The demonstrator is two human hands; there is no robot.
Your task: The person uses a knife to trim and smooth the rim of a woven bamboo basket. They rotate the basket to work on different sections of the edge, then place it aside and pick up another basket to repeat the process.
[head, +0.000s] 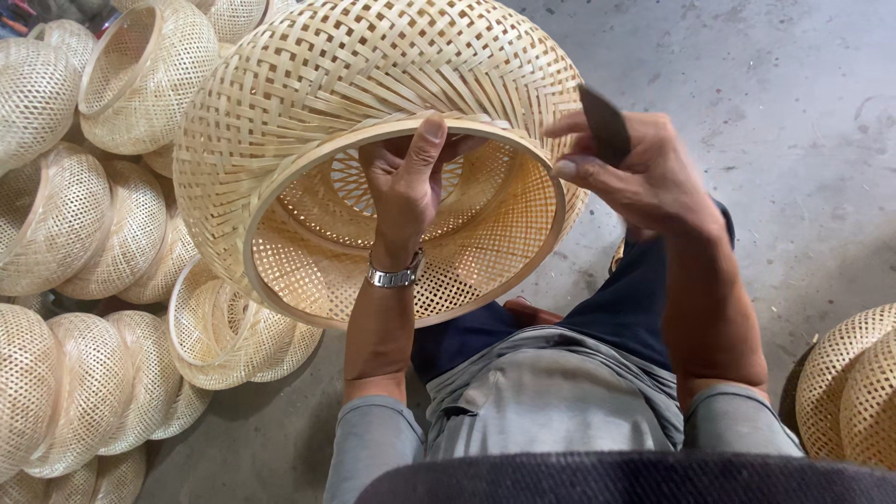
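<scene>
Much of your left hand is hidden: its fingers reach over the rim into the woven bamboo shade, and only the thumb, lying up against the wooden rim hoop, and the back of the hand show clearly, with a metal wristwatch at the wrist. That hand is closed on the far edge of the rim, holding the shade tilted so its open mouth faces you, above your lap and the grey floor. The shade's far side and crown are out of sight; through the mouth you see only open lattice, with nothing inside. Your right hand pinches a dark flat blade between thumb and fingers, just right of the rim; whether the blade touches the weave is hard to tell. Finished shades lie stacked at left, several cut off by the frame, and two more shades sit at the near right edge.
</scene>
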